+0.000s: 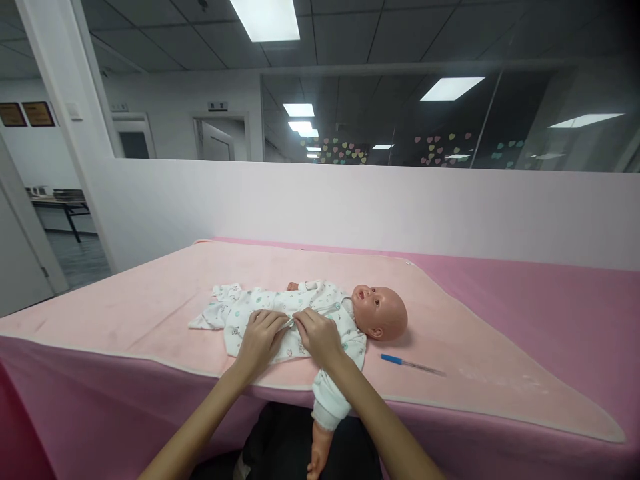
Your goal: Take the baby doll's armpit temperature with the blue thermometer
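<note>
A baby doll point(383, 313) lies on its back, head to the right, dressed in a white patterned romper point(253, 303). Over the doll's middle, my left hand point(263, 337) pinches the romper's front fabric. Close beside it, my right hand point(317, 333) also has its fingers closed on the romper, with the fingertips of both hands almost meeting. What exactly lies between the fingertips is too small to make out. One doll arm point(320, 443) hangs over the table's near edge below my right forearm, its white sleeve pushed up above the hand.
A peach mat point(150, 300) lies under the doll on a pink-covered table point(550, 313). Right of the doll rests a blue-capped pen point(410, 363). Behind the table runs a low white wall point(350, 207) with glass above. A doorway opens at the left.
</note>
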